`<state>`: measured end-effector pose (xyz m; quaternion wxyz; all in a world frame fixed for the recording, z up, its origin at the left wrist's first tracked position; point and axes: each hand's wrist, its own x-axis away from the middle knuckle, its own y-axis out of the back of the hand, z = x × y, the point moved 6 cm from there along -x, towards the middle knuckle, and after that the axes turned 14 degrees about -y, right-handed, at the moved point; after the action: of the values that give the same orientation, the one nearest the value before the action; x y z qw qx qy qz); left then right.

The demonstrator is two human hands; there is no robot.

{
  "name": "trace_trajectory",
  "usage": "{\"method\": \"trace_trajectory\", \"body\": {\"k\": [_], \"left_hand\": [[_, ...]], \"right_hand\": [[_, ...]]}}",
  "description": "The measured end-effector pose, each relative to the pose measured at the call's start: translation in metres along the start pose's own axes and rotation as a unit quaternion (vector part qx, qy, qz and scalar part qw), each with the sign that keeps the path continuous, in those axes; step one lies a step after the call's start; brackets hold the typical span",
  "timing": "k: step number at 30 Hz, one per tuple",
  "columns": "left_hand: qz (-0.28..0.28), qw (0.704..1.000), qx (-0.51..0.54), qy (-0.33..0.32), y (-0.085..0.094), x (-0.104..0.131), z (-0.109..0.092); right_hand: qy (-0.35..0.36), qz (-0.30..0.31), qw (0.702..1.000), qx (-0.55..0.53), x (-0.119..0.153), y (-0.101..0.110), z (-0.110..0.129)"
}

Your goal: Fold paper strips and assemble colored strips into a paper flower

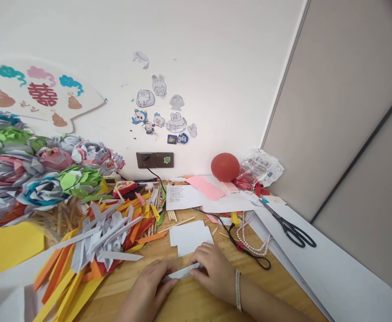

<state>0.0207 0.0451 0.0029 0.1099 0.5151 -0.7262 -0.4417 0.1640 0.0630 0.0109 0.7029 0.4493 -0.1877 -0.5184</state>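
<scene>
Between my two hands lies a narrow folded strip of white paper [183,272], low over the wooden tabletop. My left hand [151,282] pinches its left end between thumb and fingers. At the other end, my right hand [210,267], with a beaded bracelet [238,290] at the wrist, grips the strip in the same way. Just beyond my fingers rest white paper sheets [189,236], overlapping and flat. To the left sits a heap of folded white paper strips [104,237] on top of orange and yellow strips [63,277].
Folded paper flowers [44,188] crowd the left side. Black-handled scissors [291,229] lie on white sheets at right. A red balloon [225,167] rests against the wall. A black cable [236,243] and a bead string [249,237] lie right of centre, near pink paper [206,187].
</scene>
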Motion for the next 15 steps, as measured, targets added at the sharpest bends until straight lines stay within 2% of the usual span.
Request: {"method": "trace_trajectory", "body": {"k": [3,7,15], "left_hand": [[0.016,0.999,0.047,-0.003,0.002,-0.001,-0.001],[0.046,0.994,0.094,0.01,0.002,-0.003,-0.005],[0.058,0.996,0.053,-0.029,0.005,-0.002,-0.011]], "right_hand": [[-0.044,0.017,0.997,-0.056,0.0,0.001,-0.005],[-0.06,0.045,0.992,-0.105,0.002,0.0,-0.006],[-0.065,0.078,0.983,-0.15,0.003,-0.001,-0.004]]}}
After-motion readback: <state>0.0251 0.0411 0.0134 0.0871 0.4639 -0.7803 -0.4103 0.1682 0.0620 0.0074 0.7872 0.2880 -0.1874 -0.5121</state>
